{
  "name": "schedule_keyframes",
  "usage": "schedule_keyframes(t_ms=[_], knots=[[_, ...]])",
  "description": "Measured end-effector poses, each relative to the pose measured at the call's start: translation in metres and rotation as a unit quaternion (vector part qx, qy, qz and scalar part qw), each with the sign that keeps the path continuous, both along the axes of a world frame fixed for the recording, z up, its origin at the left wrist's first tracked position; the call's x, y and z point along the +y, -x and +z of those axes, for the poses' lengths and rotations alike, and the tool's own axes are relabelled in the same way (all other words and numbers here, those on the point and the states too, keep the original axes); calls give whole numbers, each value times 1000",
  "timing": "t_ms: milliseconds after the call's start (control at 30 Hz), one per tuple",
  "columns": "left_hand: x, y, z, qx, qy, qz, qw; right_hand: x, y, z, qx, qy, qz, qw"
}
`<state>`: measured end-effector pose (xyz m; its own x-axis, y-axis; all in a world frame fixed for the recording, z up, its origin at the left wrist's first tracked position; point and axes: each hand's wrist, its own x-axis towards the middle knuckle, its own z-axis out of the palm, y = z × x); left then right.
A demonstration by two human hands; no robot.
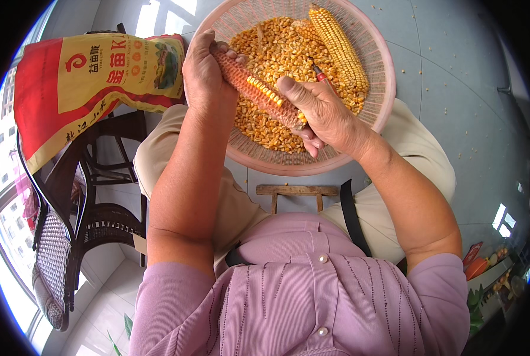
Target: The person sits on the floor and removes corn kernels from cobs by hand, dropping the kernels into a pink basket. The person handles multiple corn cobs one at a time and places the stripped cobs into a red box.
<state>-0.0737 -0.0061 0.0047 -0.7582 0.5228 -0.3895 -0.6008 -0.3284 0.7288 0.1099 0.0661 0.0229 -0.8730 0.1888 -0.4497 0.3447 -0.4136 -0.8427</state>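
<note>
My left hand grips one end of a mostly bare reddish corn cob, which keeps a short row of yellow kernels. Around its lower end is my right hand, with the thumb close to that row and fingers underneath. Both hands are over a pink plastic basket holding many loose corn kernels. A full ear of corn leans on the basket's right side, and another ear lies partly hidden beside it. A tool with a red and black handle rests on the kernels, partly behind my right hand.
A red and yellow printed sack rests on a dark chair at the left. Below the basket stands a small wooden stool between my knees. Scattered kernels lie on the grey tiled floor. Vegetables are at the lower right.
</note>
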Motion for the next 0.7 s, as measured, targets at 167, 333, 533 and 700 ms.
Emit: schedule_keyframes(t_ms=[167,333,533,700], knots=[[-1,0,4,1,17,26,1000,5,1,8,-10,25,16,1000],[-1,4,7,23,23,39,999,8,-2,4,49,-48,48,997],[0,6,2,25,26,41,999,1,-4,2,56,-133,16,989],[2,4,5,21,26,33,999,-6,-6,-1,39,-103,-46,993]])
